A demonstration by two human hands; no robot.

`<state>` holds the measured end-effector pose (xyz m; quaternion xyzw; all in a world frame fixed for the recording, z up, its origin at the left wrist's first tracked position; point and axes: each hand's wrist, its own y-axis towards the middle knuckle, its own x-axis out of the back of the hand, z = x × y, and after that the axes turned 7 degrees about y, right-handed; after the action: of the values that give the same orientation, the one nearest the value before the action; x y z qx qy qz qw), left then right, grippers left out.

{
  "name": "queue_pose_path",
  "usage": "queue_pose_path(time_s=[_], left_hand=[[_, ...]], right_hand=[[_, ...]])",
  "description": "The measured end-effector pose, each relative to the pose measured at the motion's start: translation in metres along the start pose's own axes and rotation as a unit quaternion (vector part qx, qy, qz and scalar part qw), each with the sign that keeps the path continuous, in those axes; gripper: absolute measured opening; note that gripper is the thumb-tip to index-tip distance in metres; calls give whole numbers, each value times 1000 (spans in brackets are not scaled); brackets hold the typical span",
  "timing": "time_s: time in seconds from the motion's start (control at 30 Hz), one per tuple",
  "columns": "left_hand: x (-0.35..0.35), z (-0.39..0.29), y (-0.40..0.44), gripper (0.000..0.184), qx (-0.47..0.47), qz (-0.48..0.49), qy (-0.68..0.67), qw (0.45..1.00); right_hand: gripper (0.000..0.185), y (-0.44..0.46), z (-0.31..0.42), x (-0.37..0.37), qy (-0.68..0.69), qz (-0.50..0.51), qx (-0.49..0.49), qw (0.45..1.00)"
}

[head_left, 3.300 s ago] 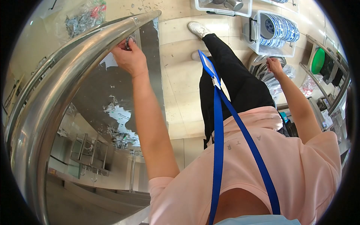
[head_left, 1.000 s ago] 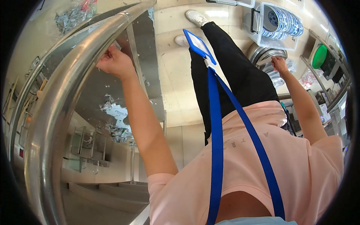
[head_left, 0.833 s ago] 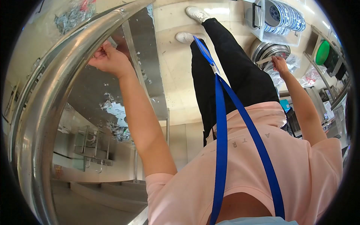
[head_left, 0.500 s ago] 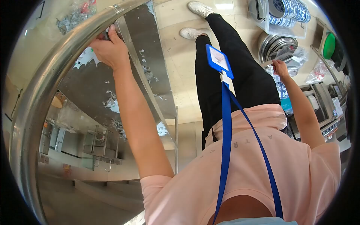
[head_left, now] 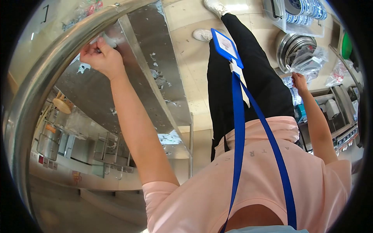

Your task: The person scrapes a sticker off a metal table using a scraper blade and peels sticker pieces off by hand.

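My left hand (head_left: pixel 103 60) is closed, thumb and fingers pinched together, over a grey metal panel (head_left: pixel 145 46) with torn whitish scraps (head_left: pixel 169 138) stuck to it. A small dark bit shows between its fingers, too small to name. Just beyond runs a shiny metal tube (head_left: pixel 42 73) that the lens bends into an arc. My right hand (head_left: pixel 299 82) hangs by my right thigh with fingers curled. Whatever it holds, if anything, is hidden. Close to it are clear plastic bags (head_left: pixel 309 62) and a stack of round metal trays or pans (head_left: pixel 285 50).
A clear plastic bin (head_left: pixel 295 27) with blue-and-white bowls (head_left: pixel 307 11) stands at the upper right. A green round object (head_left: pixel 346 46) and metal kitchen equipment (head_left: pixel 338 105) lie along the right. A blue lanyard with a badge (head_left: pixel 226 46) hangs in front of me. A round stool (head_left: pixel 62 105) shows at left.
My left hand has shifted left and slightly down, away from the panel's raised edge. My right hand has lowered a little. The whole view has shifted slightly.
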<state>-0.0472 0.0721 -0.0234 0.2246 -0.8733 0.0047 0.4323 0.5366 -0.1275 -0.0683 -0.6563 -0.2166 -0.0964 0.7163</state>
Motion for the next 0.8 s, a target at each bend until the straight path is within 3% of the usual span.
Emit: queue_pose_path(time_s=[0.23,0.33,0.43,0.53,0.57,0.7,0.8], left_hand=[[-4,5,-9,31,14,-56,46,997],[-5,6,-4,35,43,-47,-54,996],[0,-6,-1,40,-108,45,171,978],[0,-3,5,41,1,128,283,951],[0,6,6,40,-35,103,261,959],[-1,17,0,34,-1,37,64,997],[-2,10,-4,32,9,-28,-5,1000]], right_hand=[[28,1,-12,-8,33,15,-13,999],[27,0,-12,-17,29,23,-9,999],[27,4,-14,-25,21,34,-14,999],[26,4,-9,-31,31,48,-5,998],[25,5,-8,-31,20,39,-6,999],[27,1,0,-25,4,32,-1,999],[28,-5,4,-19,14,24,-3,1000]])
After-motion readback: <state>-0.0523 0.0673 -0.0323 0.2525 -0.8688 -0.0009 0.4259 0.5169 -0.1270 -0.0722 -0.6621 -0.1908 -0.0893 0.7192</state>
